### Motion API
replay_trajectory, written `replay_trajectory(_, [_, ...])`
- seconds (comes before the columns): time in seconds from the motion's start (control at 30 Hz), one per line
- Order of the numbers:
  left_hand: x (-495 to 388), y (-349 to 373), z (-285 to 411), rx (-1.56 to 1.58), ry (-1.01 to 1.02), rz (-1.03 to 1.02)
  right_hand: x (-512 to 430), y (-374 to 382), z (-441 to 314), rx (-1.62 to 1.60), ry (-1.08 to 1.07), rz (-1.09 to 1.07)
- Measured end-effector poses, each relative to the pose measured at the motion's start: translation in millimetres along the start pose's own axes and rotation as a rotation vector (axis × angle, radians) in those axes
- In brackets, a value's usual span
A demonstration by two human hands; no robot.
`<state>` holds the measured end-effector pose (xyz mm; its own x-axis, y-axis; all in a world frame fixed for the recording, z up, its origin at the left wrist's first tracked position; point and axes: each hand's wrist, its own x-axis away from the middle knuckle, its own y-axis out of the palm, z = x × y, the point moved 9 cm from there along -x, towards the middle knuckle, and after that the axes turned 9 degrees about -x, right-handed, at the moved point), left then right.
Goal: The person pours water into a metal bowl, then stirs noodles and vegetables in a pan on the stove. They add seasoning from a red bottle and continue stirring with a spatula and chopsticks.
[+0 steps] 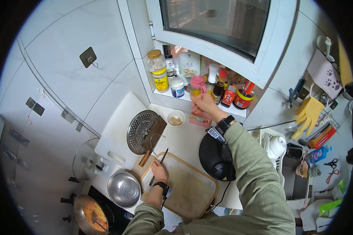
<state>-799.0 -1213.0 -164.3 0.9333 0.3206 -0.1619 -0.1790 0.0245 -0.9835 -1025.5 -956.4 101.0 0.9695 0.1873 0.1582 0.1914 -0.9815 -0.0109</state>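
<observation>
My right hand point(204, 102) is raised at the window ledge, in front of a jar with a pink lid point(197, 85); whether it touches the jar or holds anything I cannot tell. Below it are a pink box point(200, 119) and a white bowl point(176, 118) with pale pieces in it. My left hand point(159, 171) is over the left edge of a cutting board point(188, 185) with a tan rim, shut on dark chopsticks point(163, 157). A cleaver point(156, 135) with a wooden handle leans against a perforated metal steamer plate point(141, 129) just beyond that hand.
An empty steel bowl point(124, 189) stands left of the board. A wok point(91, 214) of orange-yellow food with a utensil in it sits on the stove, lower left. Right of the board is a black appliance point(216, 155). Bottles crowd the ledge beneath the open window point(223, 38). A dish rack point(270, 147) adjoins the sink.
</observation>
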Motion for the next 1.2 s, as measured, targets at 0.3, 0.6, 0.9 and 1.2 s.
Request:
replay_trajectory(0.3, [4.5, -18.6, 13.0, 0.141, 0.081, 0.034, -145.2, 1.4, 59.9, -0.161, -0.142, 0.417])
replay_trajectory(0.6, [25.8, -86.1, 17.4, 0.326, 0.056, 0.02, -185.8, 5.9, 82.3, -0.132, -0.209, 0.554])
replay_trajectory(0.9, [64.6, -135.5, 1.2, 0.575, -0.033, -0.016, -173.6, 27.5, 41.3, 0.041, -0.342, 0.394])
replay_trajectory(1.2, [83.9, -157.4, -1.0, 0.603, -0.06, -0.023, -153.4, 8.4, 35.2, -0.276, -0.318, 0.507])
